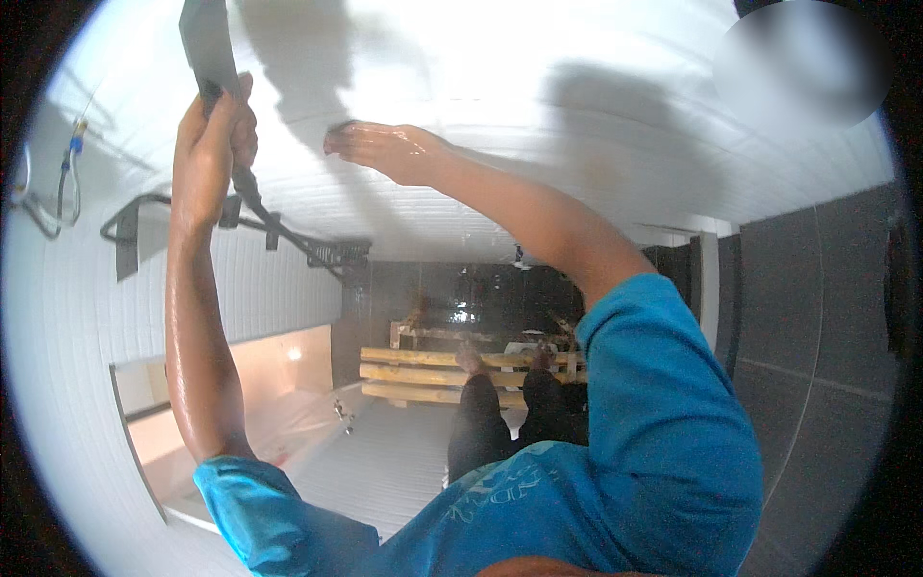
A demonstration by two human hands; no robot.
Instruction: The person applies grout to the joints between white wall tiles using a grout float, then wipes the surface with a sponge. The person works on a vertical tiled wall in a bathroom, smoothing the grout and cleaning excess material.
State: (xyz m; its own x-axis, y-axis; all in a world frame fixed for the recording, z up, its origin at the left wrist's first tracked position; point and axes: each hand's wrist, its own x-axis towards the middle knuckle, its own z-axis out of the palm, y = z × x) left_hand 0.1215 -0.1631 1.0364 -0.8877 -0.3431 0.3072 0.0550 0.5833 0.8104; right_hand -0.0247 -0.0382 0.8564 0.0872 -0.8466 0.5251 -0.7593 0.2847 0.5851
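Observation:
My left hand [219, 135], wet and raised at the upper left, is closed around a long dark grey bar-like object [208, 43]. Its flat, wider part rises past my fist to the top edge of the view. Below the fist a thin dark length [249, 188] runs down toward the black rail. I cannot tell what kind of thing it is. My right hand [385, 152], also wet, is stretched out with its fingers straight and close together, by the white wall [461, 58]. Whether it touches the wall is unclear, and nothing plainly shows in it.
My feet rest on yellow wooden slats [423, 375] high above the floor. A bathtub [288, 423] with a metal tap [342, 415] lies below left. A black rail [144, 204] and a thin hose with a blue fitting [76, 144] are on the left. Dark tiles [798, 288] cover the right side.

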